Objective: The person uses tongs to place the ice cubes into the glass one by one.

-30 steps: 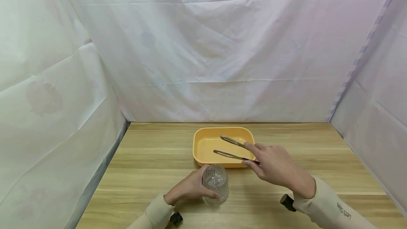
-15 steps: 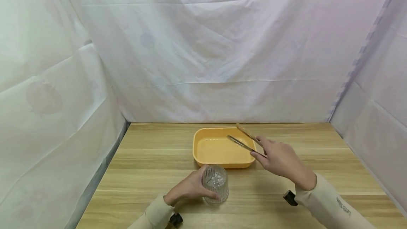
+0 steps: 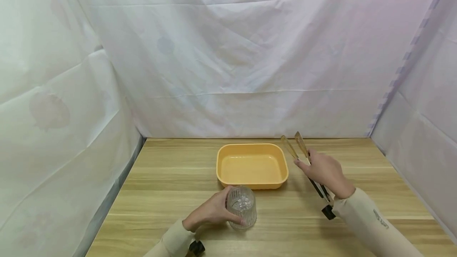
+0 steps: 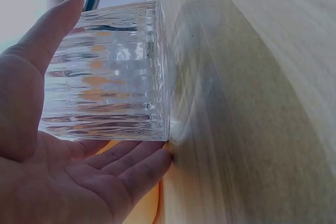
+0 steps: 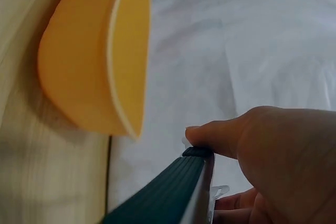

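A clear ribbed drinking glass [image 3: 242,208] stands on the wooden table, in front of the yellow tray [image 3: 252,186]. My left hand [image 3: 213,211] holds it from the left, thumb on the near side and fingers round the far side. In the left wrist view, the glass [image 4: 113,74] sits between the thumb and the fingers. To the right of the tray, my right hand [image 3: 324,170] grips a pair of tongs [image 3: 301,144] in the air, metal tips pointing away and spread apart. Their dark green handle [image 5: 163,192] shows in the right wrist view.
Bare wooden tabletop [image 3: 171,177] stretches left of the tray. A white cloth [image 3: 235,114] hangs behind the table's far edge, and more cloth hangs on both sides. The tray's wall [image 5: 79,56] is close to the right hand.
The tongs have swung from over the tray to its right side, their tips turning from leftward to away from me. The left hand and glass have stayed in place.
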